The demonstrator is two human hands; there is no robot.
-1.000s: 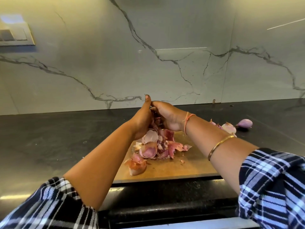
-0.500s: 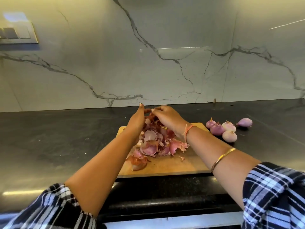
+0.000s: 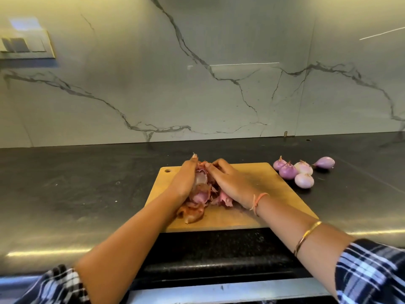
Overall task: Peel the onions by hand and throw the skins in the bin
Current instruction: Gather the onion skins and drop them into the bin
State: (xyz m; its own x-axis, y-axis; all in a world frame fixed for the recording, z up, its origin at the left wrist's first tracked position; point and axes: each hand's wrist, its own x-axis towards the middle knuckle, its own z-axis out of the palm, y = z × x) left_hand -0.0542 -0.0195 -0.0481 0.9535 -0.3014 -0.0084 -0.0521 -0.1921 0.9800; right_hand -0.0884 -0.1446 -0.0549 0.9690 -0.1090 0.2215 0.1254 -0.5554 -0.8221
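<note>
A heap of pink and brown onion skins (image 3: 200,195) lies on the wooden cutting board (image 3: 269,194). My left hand (image 3: 185,178) presses its flat palm and straight fingers against the heap's left side. My right hand (image 3: 232,183) covers the right side, its fingers curled over the top of the skins. The heap is squeezed between both hands, with one brown piece (image 3: 191,213) sticking out at the near end. Several peeled onions (image 3: 303,170) sit on the counter to the right of the board.
The board lies on a dark stone counter (image 3: 87,194) against a marbled wall. A switch plate (image 3: 24,43) is on the wall at upper left. The counter's front edge and a dark recess (image 3: 219,255) are close below the board. No bin is in view.
Both hands have come down from above the board onto it and closed in on the skins from both sides. The heap is more tightly bunched than before.
</note>
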